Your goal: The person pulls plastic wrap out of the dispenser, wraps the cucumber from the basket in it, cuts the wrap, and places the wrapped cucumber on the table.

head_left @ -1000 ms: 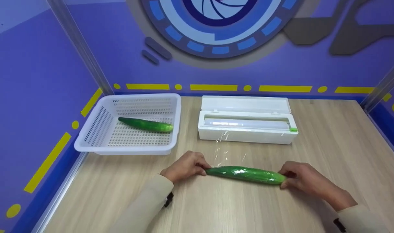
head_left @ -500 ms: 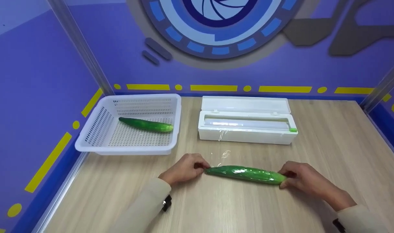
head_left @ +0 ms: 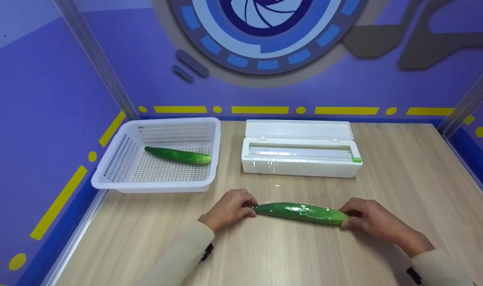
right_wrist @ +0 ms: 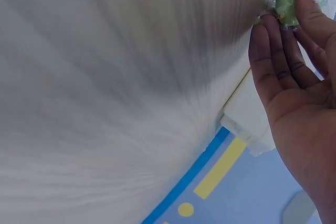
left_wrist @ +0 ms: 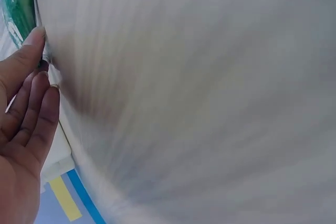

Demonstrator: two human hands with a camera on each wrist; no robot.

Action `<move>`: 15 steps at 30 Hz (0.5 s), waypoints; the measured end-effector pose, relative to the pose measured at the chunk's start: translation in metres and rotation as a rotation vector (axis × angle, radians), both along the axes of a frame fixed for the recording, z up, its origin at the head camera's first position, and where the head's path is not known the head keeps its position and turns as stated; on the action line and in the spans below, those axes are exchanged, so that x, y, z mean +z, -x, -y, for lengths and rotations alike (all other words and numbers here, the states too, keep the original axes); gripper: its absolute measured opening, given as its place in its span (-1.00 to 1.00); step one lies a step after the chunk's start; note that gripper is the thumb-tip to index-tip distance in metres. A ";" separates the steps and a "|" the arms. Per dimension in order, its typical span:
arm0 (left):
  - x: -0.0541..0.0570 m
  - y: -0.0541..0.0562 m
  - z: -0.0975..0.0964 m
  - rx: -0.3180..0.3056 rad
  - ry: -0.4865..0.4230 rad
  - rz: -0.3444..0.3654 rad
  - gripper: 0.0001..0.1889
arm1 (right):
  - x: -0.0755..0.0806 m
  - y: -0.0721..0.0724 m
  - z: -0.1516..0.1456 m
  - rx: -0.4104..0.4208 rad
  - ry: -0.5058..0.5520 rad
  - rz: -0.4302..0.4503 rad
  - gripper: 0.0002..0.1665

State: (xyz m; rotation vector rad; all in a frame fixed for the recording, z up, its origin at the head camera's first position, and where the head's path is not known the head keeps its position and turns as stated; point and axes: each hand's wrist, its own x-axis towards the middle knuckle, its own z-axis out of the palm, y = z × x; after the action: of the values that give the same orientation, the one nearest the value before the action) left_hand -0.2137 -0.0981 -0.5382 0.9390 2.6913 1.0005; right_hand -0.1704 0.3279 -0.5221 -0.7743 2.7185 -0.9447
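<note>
A green cucumber (head_left: 301,212) with shiny cling film around it lies across the near middle of the table. My left hand (head_left: 230,209) pinches its thin dark end between thumb and fingers. At the pale end, my right hand (head_left: 371,216) grips with the thumb in front and the fingers behind. In the right wrist view, crinkled film shows at the cucumber's pale tip (right_wrist: 287,6). Behind it stands a white cling film dispenser (head_left: 301,167), lid raised, with the film roll (head_left: 299,153) visible inside. Faint glints of clear film show on the dispenser's front and on the table before it.
A white perforated basket (head_left: 154,185) at the back left holds another cucumber (head_left: 178,155) without visible film. A green cutter tab (head_left: 356,159) sits at the dispenser's right end. Blue-purple panels (head_left: 225,93) border the table (head_left: 289,258) at the back and sides.
The left fingers shift slightly at the cucumber's thin end. The film glints between dispenser and cucumber have lessened. The right hand keeps its grip, and the head view tilts a little.
</note>
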 end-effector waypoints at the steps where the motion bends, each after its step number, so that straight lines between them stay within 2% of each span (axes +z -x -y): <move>1: -0.001 0.000 0.001 -0.006 0.008 -0.013 -0.80 | 0.000 0.000 0.000 -0.001 0.000 0.007 -0.78; 8: -0.002 0.001 0.000 -0.017 0.074 -0.099 -0.79 | 0.001 0.000 0.002 -0.011 -0.023 0.003 -0.74; 15: 0.001 -0.001 -0.002 -0.039 0.194 -0.136 -0.80 | 0.000 -0.002 0.002 -0.010 -0.053 -0.010 -0.73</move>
State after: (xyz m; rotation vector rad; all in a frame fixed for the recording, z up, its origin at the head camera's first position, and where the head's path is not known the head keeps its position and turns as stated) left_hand -0.2125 -0.0965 -0.5374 1.0500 2.8043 0.6761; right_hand -0.1679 0.3256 -0.5225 -0.7586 2.7468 -0.8694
